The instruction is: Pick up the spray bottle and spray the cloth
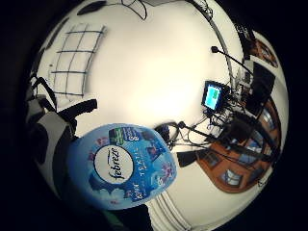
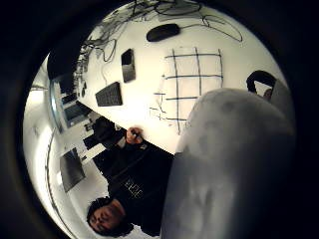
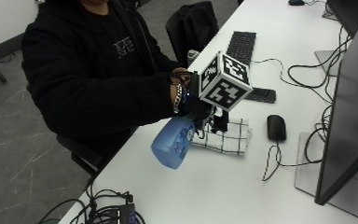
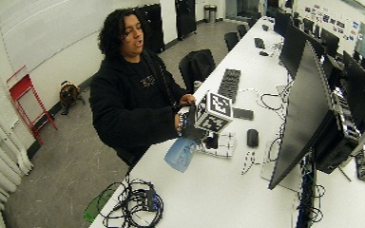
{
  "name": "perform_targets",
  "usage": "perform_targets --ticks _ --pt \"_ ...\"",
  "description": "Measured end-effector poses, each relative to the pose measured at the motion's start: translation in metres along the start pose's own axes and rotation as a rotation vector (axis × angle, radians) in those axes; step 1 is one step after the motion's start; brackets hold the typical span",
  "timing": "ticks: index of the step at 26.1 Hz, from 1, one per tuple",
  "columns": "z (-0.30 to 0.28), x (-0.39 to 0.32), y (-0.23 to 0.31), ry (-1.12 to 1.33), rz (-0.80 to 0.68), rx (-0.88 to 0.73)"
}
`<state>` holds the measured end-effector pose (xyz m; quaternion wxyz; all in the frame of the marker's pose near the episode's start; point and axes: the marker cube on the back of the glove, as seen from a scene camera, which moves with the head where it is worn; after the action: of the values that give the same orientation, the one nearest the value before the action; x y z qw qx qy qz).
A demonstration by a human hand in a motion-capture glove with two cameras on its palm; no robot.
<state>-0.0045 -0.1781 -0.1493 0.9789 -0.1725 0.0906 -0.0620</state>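
Pick-up done: spray bottle (image 3: 174,143) is off the tabletop (image 3: 229,186), tilted, its top held in the grip of the gloved right hand (image 3: 194,106), fingers curled round it. Checked cloth (image 3: 223,137) lies flat just beside it. Spraying looks still to do; no mist visible.

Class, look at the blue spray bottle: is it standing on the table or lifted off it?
Lifted. The right hand holds the spray bottle tilted above the table, beside the checked cloth.

One spray bottle (image 3: 175,142), one cloth (image 3: 226,138), one mouse (image 3: 276,127), one keyboard (image 3: 242,46).
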Motion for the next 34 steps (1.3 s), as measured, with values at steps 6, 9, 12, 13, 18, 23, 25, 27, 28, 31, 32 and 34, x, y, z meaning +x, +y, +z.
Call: perform_targets --ticks 6,9,12,13,18,23,25,27,28,31,32,34 --pt "0.027 -0.022 -0.006 0.193 0.033 -0.140" --pt "0.041 -0.030 -0.014 0.229 0.026 -0.184" --pt "0.061 -0.038 -0.023 0.262 0.019 -0.234" --pt "0.068 -0.040 -0.026 0.274 0.018 -0.250" --pt "0.077 -0.043 -0.059 0.289 0.056 -0.272" --pt "0.102 -0.044 -0.043 0.306 0.012 -0.325" --pt "0.102 -0.045 -0.039 0.305 0.004 -0.326" --pt "0.094 -0.048 -0.036 0.297 -0.005 -0.303" --pt "0.088 -0.050 -0.034 0.288 -0.016 -0.283" --pt "0.066 -0.063 -0.028 0.235 -0.076 -0.194" --pt "0.057 -0.069 -0.026 0.212 -0.102 -0.159" --pt "0.039 -0.080 -0.022 0.163 -0.154 -0.089"
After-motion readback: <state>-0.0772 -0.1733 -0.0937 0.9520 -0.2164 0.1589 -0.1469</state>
